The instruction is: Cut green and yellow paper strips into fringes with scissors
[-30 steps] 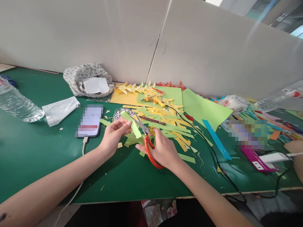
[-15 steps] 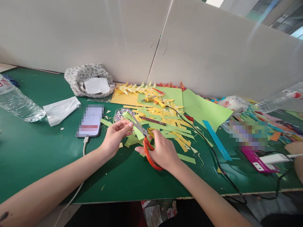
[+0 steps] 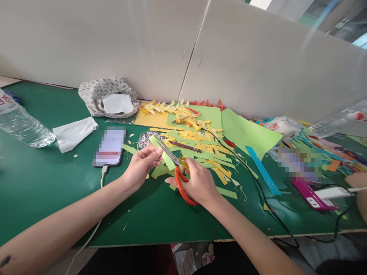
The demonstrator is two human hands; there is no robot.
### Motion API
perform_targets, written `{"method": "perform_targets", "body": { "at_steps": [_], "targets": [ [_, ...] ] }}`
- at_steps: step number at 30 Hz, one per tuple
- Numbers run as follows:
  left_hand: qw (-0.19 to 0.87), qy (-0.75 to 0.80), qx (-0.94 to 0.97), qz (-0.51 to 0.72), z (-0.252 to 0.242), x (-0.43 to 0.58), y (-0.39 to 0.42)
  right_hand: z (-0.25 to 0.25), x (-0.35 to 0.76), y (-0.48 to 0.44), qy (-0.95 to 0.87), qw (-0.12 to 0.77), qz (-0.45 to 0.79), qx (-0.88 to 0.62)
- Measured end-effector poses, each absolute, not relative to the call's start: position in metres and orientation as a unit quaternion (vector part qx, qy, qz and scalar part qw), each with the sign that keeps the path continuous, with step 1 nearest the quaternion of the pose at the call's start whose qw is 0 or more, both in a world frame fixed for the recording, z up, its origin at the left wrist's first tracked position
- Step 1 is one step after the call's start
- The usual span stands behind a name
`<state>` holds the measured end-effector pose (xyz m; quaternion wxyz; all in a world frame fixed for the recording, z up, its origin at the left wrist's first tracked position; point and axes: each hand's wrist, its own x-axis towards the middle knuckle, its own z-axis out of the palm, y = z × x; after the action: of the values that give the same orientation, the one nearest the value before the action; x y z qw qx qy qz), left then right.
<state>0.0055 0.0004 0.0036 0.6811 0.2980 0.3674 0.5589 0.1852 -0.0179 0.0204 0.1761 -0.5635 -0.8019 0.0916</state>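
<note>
My left hand (image 3: 143, 164) pinches a light green paper strip (image 3: 168, 159) between thumb and fingers, above the table. My right hand (image 3: 199, 181) is wrapped round the handles of a pair of scissors (image 3: 183, 189), one side orange-red, with yellow showing at the fingers. The scissor blades point up and left along the strip, close to my left fingertips; whether they are biting into the paper I cannot tell. Beneath and behind lie several green and yellow paper strips (image 3: 220, 156), a dark red pen-like stick (image 3: 185, 146) and a clear case of small coloured beads (image 3: 145, 139).
A yellow glue gun (image 3: 187, 122) with a black cord rests on the paper pile. To the left are a phone (image 3: 109, 147) on a white cable and a water bottle (image 3: 25, 124). At right lie a blue strip (image 3: 263, 170) and a magenta power strip (image 3: 312, 196).
The scissor blades have drawn closer together, and my right fingers have shifted slightly on the handles. My left hand stays almost in place with the green strip.
</note>
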Motion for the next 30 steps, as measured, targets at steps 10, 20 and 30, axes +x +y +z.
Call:
{"method": "perform_targets", "body": {
  "at_steps": [10, 20, 30],
  "targets": [
    [0.683, 0.367, 0.291, 0.560, 0.001, 0.006, 0.002, 0.017, 0.186, -0.016, -0.798, 0.191, 0.053, -0.569],
    [0.677, 0.404, 0.344, 0.511, 0.000, 0.008, -0.001, 0.024, 0.187, -0.010, -0.695, 0.267, 0.311, -0.591],
    [0.680, 0.442, 0.421, 0.405, 0.004, 0.013, -0.004, 0.021, 0.182, -0.009, -0.624, 0.303, 0.456, -0.558]
  ]
}}
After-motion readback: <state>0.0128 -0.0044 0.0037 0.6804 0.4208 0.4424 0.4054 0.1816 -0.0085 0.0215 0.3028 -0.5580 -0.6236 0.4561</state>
